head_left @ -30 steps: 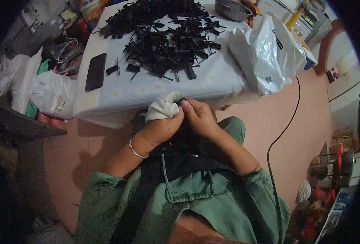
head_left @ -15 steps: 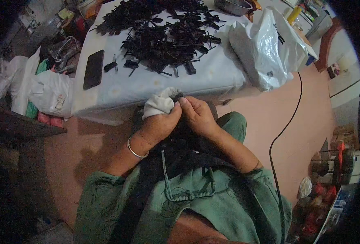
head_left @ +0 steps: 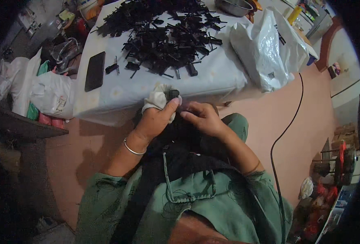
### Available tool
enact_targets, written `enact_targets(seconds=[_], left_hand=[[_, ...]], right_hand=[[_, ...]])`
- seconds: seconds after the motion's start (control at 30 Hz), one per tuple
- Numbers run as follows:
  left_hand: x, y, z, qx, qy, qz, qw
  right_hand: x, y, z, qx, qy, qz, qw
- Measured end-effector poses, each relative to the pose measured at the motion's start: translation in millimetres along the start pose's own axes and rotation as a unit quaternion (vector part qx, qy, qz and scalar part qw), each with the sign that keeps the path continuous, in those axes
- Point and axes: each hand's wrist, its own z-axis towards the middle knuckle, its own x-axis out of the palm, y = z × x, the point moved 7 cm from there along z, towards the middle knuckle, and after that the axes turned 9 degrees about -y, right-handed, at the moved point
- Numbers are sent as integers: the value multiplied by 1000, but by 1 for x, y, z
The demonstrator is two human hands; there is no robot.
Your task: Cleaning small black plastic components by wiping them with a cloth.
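Note:
My left hand (head_left: 152,122), with a silver bangle at its wrist, is closed on a small black plastic part (head_left: 173,94). Its thumb presses the part against a crumpled white cloth (head_left: 157,98) that wraps the fingers. Just to the right, my right hand (head_left: 207,118) has its thumb and fingers bent together close to the dark lower end of that part. What lies between those fingertips is too dark to make out. Beyond both hands, a big heap of similar black parts (head_left: 159,42) with thin stems covers the table's far side.
A white-covered table (head_left: 119,95) stands in front of me, bearing a black phone (head_left: 95,71), a white plastic bag (head_left: 261,53) and a metal bowl (head_left: 233,7). More bags (head_left: 51,93) sit on a low shelf at left. A black cable (head_left: 283,132) hangs down on the right.
My right hand has drawn slightly right, away from the left, and its fingers have bent differently. The black part now shows upright above my left thumb, against the white cloth.

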Motion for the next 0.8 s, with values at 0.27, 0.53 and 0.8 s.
enact_targets(seconds=[0.27,0.53,0.8], left_hand=[[13,3,-8,-75,72,38,994],[18,-12,-15,-14,90,35,995],[18,-4,-16,-39,63,-58,996]], right_hand=[[-10,39,3,-171,32,-182,968],[-5,27,-4,-13,47,-62,997],[-9,41,-13,-150,51,-100,982]])
